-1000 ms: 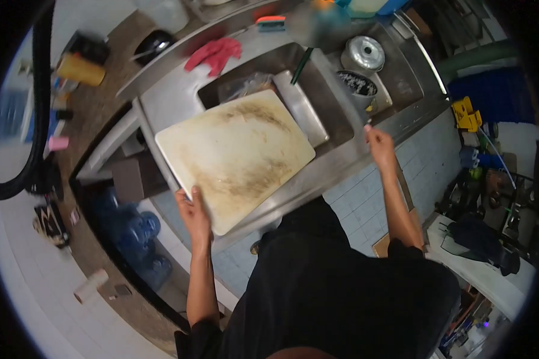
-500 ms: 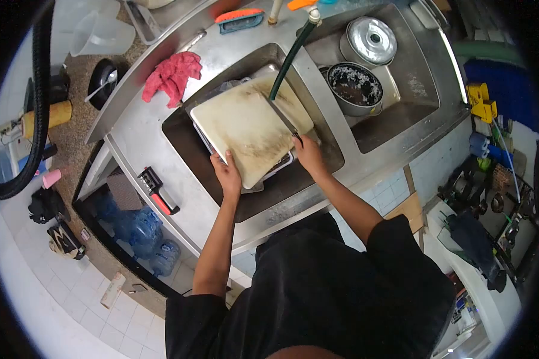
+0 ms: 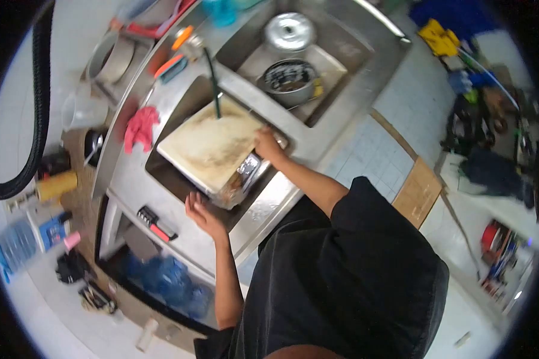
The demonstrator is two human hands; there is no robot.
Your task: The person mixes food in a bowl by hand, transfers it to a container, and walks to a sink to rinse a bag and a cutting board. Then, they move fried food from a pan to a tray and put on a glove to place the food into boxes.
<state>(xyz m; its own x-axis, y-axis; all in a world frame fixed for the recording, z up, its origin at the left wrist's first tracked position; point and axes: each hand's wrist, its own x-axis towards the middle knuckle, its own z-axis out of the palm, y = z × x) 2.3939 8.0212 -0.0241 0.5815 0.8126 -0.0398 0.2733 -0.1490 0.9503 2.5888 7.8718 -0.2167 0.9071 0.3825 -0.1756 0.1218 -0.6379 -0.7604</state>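
A worn white cutting board (image 3: pixel 200 140) with dark stains lies tilted over the left sink basin (image 3: pixel 161 170), on top of other items. A plastic bag (image 3: pixel 230 194) and a shiny container show beneath its near edge. My right hand (image 3: pixel 268 143) is at the board's right edge, fingers curled; what they grip is blurred. My left hand (image 3: pixel 203 216) is off the board, held over the basin's near edge, fingers apart and holding nothing. A dark green hose (image 3: pixel 213 84) hangs down to the board. I cannot make out the knife now.
The right basin holds a dark pot (image 3: pixel 289 84) and a lidded pot (image 3: pixel 289 33). A pink cloth (image 3: pixel 141 128), a knife sharpener (image 3: pixel 157 224) and an orange-blue brush (image 3: pixel 170 67) lie on the steel counter. Blue water jugs (image 3: pixel 167 278) stand below left.
My left hand has let go of the board's near edge and drawn back. The knife seen in my right hand no longer shows. My view has shifted and turned.
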